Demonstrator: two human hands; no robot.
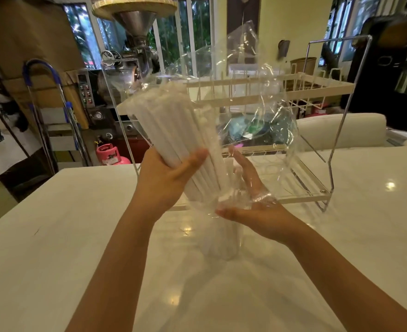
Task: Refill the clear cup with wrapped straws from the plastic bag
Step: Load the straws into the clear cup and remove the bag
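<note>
Left hand [166, 180]: I grip the wrapped straws [173, 130] bundle.
Right hand [250, 202]: my palm lies open under the plastic bag [245, 104].
Place: above the counter [78, 236].

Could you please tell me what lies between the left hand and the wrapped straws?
In the head view, only the clear plastic bag: the left hand grips the wrapped straws through its film.

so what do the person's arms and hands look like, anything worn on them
Both arms are bare to the picture's lower edge: no sleeves, gloves, watch or bracelets. The left hand shows no rings. The right hand lies partly behind clear plastic film, so its fingers cannot be checked fully.
</note>
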